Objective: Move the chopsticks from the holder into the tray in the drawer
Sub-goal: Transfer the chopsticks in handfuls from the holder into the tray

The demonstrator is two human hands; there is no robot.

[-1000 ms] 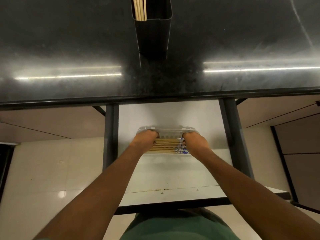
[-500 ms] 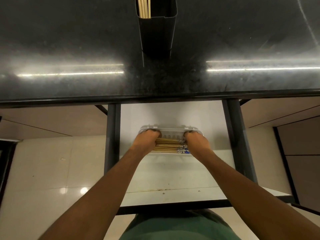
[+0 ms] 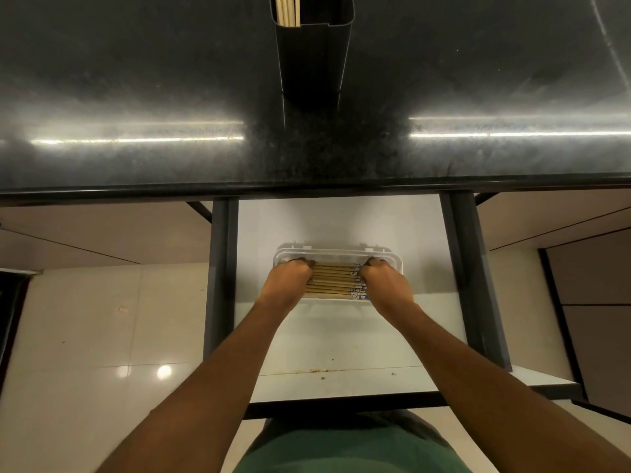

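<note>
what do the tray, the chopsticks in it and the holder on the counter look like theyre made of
Tray: looks like clear or whitish plastic, its rim thin and translucent.
Chopsticks: probably wood or bamboo, matte tan, with a blue and white pattern at the right end.
Holder: dark and smooth with a faint sheen; plastic or coated metal, cannot tell which.

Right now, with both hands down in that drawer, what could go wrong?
The left hand and right hand press the chopsticks in the shallow tray; a slip might roll some over its rim. More chopsticks wait in the holder, which stands upright, so a careless reach could tip it.
</note>
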